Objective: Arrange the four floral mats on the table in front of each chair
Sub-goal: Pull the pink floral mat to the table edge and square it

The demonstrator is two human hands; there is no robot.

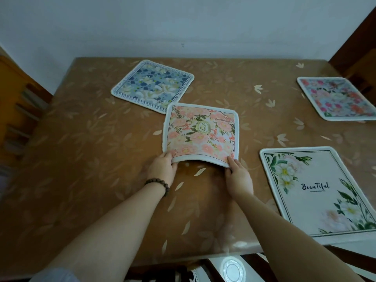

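A pink floral mat (201,132) is held above the middle of the table, its near edge sagging. My left hand (162,169) grips its near left corner and my right hand (238,176) grips its near right corner. Its far edge overlaps the near corner of a blue floral mat (151,84), which lies flat at the far middle, turned at an angle. A white mat with green leaves and the word "Beautiful" (317,192) lies at the near right edge. A red and pink flowered mat (335,98) lies at the far right.
The table (91,149) wears a brown cloth with pale leaf prints and stands against a white wall. A wooden chair (18,110) is at the left side, another chair (364,72) at the far right. A chair back (203,269) shows below the near edge.
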